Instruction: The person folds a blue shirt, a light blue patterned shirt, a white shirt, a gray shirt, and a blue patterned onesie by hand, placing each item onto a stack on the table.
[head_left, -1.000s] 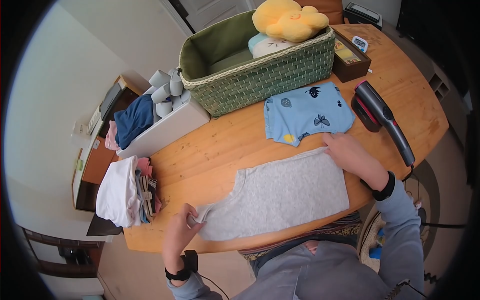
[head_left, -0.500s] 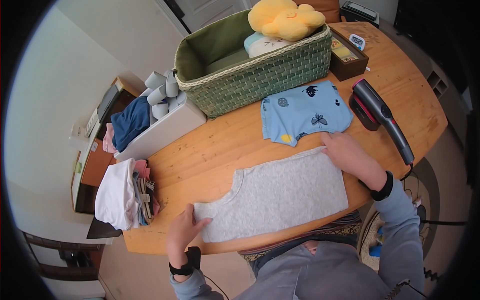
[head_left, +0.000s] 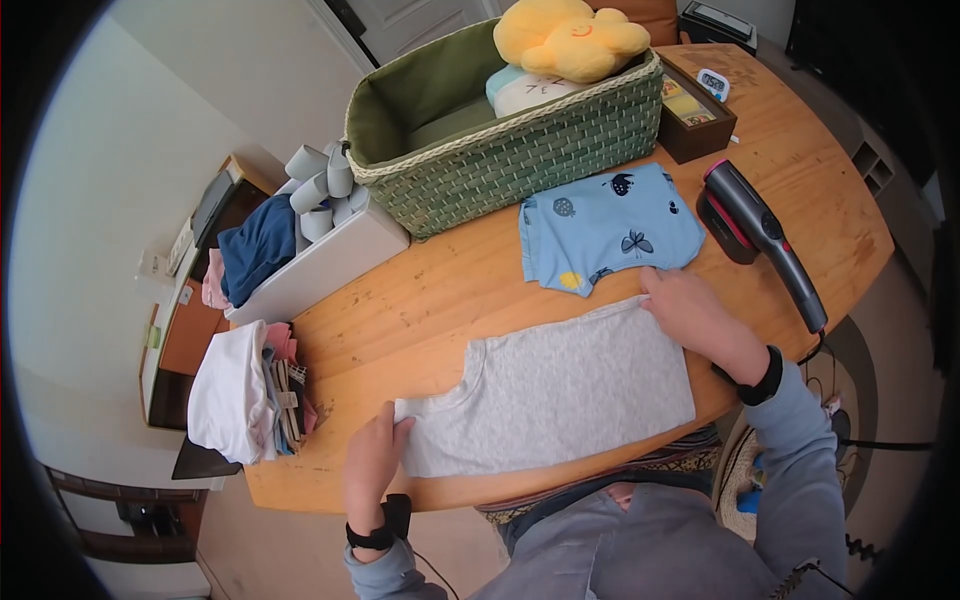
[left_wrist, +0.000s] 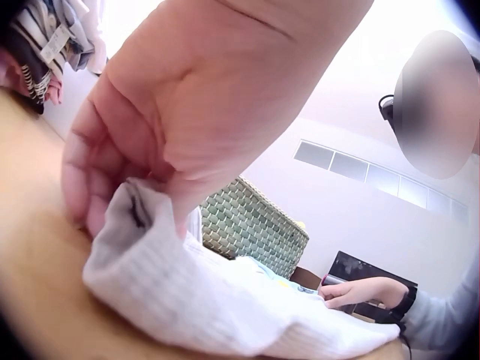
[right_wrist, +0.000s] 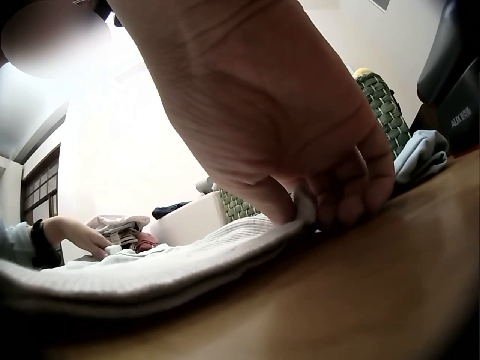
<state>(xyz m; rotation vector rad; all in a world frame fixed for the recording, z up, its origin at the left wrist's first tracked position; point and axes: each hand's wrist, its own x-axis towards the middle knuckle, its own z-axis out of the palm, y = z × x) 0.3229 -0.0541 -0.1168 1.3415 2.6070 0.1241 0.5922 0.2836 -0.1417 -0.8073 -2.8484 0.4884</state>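
Note:
A light grey shirt [head_left: 560,390], folded lengthwise, lies along the front of the wooden table, its curved neckline toward the far side. At its left end, my left hand [head_left: 374,455] pinches the corner; in the left wrist view the grey fabric [left_wrist: 142,247] sits between thumb and curled fingers. My right hand [head_left: 695,312] holds the far right corner, and the right wrist view shows a bit of cloth [right_wrist: 304,202] caught between thumb and fingers. Just beyond that hand lies a folded light blue garment [head_left: 610,230] with dark fruit and butterfly prints.
A green woven basket [head_left: 510,175] with plush toys [head_left: 575,40] stands at the back. Left of it is a white bin [head_left: 330,260] of grey rolls and clothes. A folded clothes stack [head_left: 235,395] sits at the left edge, a handheld steamer [head_left: 760,235] at the right.
My left hand shifts slightly right and its thumb and fingers straighten the shirt's left end, which was bunched and now lies flatter. My right hand stays at its corner.

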